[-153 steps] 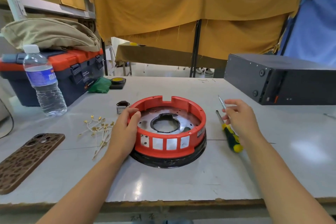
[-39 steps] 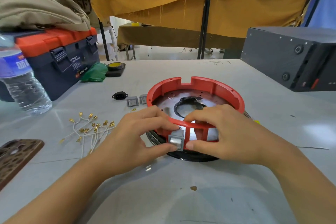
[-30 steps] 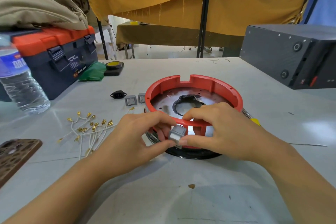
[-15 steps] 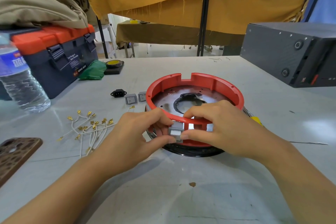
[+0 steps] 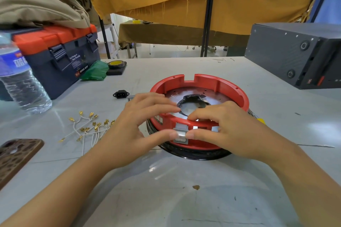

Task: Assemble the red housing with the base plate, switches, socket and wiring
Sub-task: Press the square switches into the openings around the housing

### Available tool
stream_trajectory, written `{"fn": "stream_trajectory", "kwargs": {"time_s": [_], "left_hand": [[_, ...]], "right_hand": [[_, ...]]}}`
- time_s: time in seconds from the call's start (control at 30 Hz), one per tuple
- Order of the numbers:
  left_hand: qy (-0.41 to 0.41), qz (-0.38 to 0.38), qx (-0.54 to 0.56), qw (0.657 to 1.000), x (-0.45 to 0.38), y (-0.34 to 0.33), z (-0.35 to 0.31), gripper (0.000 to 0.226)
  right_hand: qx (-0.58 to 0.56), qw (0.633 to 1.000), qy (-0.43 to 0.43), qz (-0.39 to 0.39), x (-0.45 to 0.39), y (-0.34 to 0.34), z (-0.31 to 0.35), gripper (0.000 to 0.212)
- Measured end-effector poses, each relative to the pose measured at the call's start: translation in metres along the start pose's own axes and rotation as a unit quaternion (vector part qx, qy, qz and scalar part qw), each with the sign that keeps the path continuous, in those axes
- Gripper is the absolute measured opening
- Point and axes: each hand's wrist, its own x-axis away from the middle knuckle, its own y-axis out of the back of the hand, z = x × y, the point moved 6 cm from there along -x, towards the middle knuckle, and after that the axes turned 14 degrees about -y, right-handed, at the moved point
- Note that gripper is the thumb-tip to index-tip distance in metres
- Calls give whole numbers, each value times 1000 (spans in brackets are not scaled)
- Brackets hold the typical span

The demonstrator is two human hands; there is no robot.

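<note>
The red housing (image 5: 230,86) sits on the table (image 5: 184,199), mounted on a black base ring (image 5: 193,155). Inside it lies the metal base plate (image 5: 215,98), with a round central opening.

A grey switch (image 5: 180,133) sits in a rectangular slot in the near wall of the housing. The left hand (image 5: 136,129) and the right hand (image 5: 234,132) flank this switch. Both thumbs press against the switch face, one at each side. The fingers of both hands curl over the near rim of the housing, their tips inside above the base plate. Each hand thus pinches the switch and the housing wall between thumb and fingers.

Further open slots show in the near wall to the right of the switch.

The black socket (image 5: 120,94) lies on the table to the left of the housing, well apart from it. A grey part shows just behind the left hand, mostly hidden. The wires (image 5: 88,127), white with brass terminals, lie in a loose bundle near the left forearm.

A water bottle (image 5: 20,79) and a toolbox (image 5: 55,53) stand at far left. A phone (image 5: 16,156) lies at the left table edge. A grey box (image 5: 295,51) stands at far right.
</note>
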Motion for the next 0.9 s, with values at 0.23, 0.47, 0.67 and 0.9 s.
{"fn": "stream_trajectory", "kwargs": {"time_s": [0.23,0.47,0.67,0.9], "left_hand": [[31,-5,55,998,0,-4,7,32],[23,-11,79,997,0,-7,7,28],[47,-7,97,994,-1,-8,10,22],[66,-15,119,991,-2,-9,8,19]], "right_hand": [[-17,1000,-10,13,-2,-1,-3,59],[-48,999,-6,22,-4,2,-6,26],[-58,998,3,30,-5,2,-5,46],[-56,998,13,24,-7,2,-7,39]]}}
